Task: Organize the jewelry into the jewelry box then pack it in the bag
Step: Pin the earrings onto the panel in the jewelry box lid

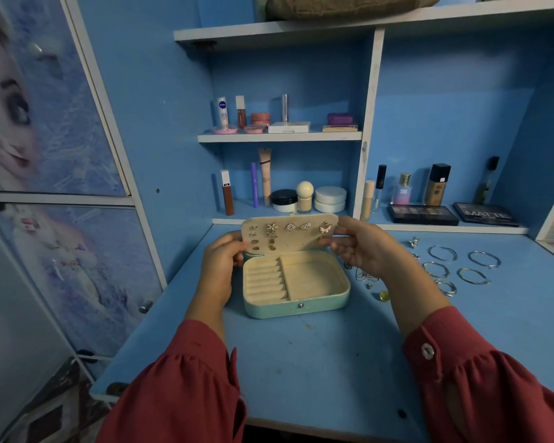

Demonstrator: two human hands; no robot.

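Note:
A mint-green jewelry box (296, 306) with cream lining lies open on the blue desk. Its cream earring panel (288, 233) stands upright above the box, studded with several earrings. My left hand (221, 263) pinches the panel's left edge and my right hand (359, 244) pinches its right edge. The box's ring rolls and its right compartment hold nothing. Several silver bangles (461, 263) and small rings and pendants (370, 279) lie on the desk to the right of the box. A brown bag (349, 6) sits on the top shelf.
Cosmetics bottles, jars and tubes (285, 196) fill the shelves behind the box. Two eyeshadow palettes (451, 214) lie at the back right. A decorated cabinet door (45, 155) stands to the left. The blue desk (301, 362) stretches toward me.

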